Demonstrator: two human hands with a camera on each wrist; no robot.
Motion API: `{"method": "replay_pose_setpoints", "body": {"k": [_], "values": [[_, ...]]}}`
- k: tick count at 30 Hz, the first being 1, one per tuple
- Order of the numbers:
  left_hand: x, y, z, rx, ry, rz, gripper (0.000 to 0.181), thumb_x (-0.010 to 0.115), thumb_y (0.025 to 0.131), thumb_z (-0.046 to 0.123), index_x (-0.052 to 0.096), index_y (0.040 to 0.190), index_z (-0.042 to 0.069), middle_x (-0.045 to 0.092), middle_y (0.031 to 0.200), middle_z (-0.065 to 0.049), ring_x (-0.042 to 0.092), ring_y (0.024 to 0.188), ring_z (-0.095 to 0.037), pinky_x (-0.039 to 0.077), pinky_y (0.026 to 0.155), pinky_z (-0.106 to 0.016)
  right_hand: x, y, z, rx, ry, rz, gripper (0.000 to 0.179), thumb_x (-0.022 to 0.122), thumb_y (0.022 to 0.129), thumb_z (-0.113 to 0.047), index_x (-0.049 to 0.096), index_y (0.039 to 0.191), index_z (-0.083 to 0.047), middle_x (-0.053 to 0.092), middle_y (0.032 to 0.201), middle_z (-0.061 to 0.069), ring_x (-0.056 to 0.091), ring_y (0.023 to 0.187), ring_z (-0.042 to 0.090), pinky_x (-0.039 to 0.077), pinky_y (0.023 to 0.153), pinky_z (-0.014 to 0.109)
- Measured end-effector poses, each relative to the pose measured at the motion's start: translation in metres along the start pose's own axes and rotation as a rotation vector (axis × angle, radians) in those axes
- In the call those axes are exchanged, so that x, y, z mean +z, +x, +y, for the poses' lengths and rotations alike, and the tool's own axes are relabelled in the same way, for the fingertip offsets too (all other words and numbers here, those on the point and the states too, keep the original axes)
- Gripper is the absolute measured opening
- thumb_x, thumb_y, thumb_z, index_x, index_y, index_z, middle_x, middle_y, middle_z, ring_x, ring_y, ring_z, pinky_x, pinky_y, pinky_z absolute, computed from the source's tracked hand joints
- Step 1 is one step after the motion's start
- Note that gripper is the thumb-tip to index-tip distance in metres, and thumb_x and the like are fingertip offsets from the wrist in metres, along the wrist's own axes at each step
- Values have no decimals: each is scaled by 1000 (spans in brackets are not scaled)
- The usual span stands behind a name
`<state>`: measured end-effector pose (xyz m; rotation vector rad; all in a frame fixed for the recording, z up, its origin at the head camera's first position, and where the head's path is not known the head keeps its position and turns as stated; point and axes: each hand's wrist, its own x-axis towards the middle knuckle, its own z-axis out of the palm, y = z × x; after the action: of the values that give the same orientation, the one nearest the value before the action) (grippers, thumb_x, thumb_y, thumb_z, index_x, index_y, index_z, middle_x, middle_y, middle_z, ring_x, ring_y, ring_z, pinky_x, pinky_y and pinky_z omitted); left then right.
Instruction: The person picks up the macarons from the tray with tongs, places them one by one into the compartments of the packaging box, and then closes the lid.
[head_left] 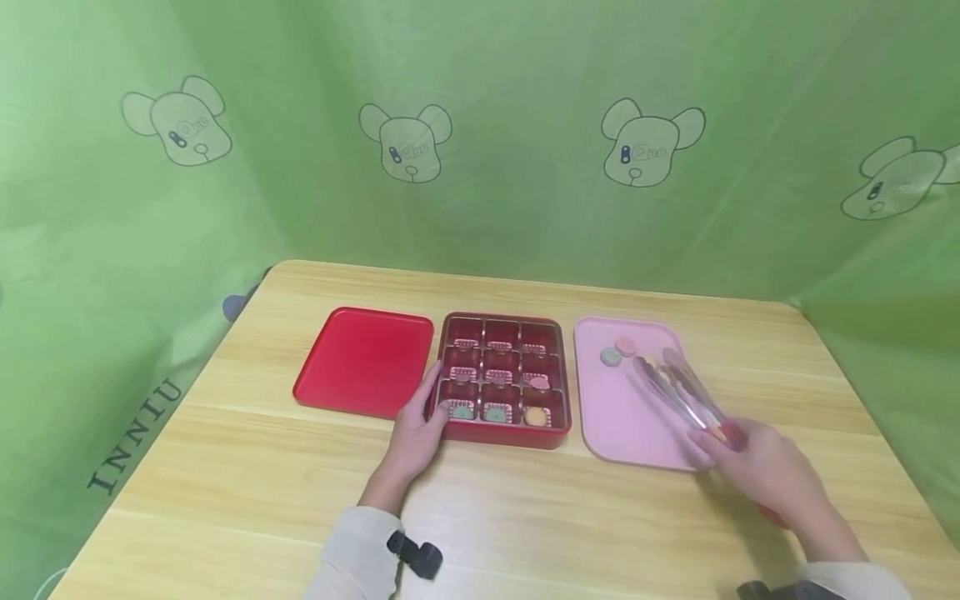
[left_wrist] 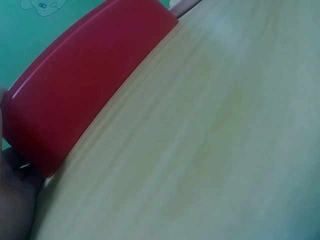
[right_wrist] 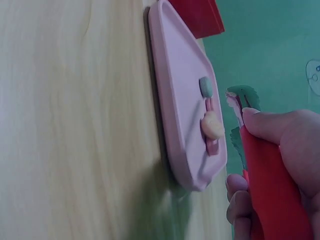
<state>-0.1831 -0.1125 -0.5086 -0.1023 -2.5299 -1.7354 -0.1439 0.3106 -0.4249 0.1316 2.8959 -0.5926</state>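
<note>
My left hand [head_left: 415, 429] grips the near left corner of a red box [head_left: 501, 432], thumb at the front rim and fingers along the side. A clear divided insert [head_left: 517, 325] fills the box; its front row holds two green macaron-like pieces [head_left: 478, 413] and a yellow one [head_left: 536, 416], with a pink one [head_left: 538, 381] behind. My right hand [head_left: 772, 467] holds red-handled metal tongs [right_wrist: 272, 185], tips over a pink tray [head_left: 618, 433]. On that tray lie a green piece [right_wrist: 206, 87], pink pieces [head_left: 625, 345] and a yellow one [right_wrist: 212, 126] close to the tong tips.
A red lid [head_left: 363, 362] lies left of the box on the wooden table [head_left: 525, 517]. Green curtains [head_left: 510, 217] printed with bear heads hang behind and at both sides of the table.
</note>
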Motion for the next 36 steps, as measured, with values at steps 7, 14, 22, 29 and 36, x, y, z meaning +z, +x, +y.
{"method": "replay_pose_setpoints", "body": {"k": [7,14,22,29,36], "values": [[0,0,0,-1,-8,-2,64,50,92,16,27,148,35,33,152,5,28,140,-21,26,113,-48,5,-1,4,11,16,-9,84,46,87,-65,47,128,8,57,70,8,47,51,19,39,42,31],[0,-1,1,3,-16,2,64,51,92,16,27,148,34,33,152,3,28,140,-22,26,113,-49,7,2,9,-1,1,-28,89,48,86,-65,43,132,10,64,88,21,48,57,19,39,48,29],[0,-1,1,-7,-14,2,64,50,92,17,27,148,36,32,152,3,28,140,-23,26,112,-50,8,4,13,1,-26,-37,87,49,86,-64,45,131,10,64,100,29,51,62,20,39,50,29],[0,-1,2,-7,-10,0,65,51,92,17,26,148,36,32,152,4,27,140,-22,26,113,-50,10,4,14,-7,-37,-38,85,50,86,-64,49,129,10,60,108,35,55,68,22,40,53,29],[0,-2,3,-4,-8,5,64,51,92,17,27,148,35,33,152,4,28,140,-22,26,113,-49,13,6,15,-4,-25,-45,81,49,86,-63,53,126,7,60,109,33,54,69,21,40,54,29]]}}
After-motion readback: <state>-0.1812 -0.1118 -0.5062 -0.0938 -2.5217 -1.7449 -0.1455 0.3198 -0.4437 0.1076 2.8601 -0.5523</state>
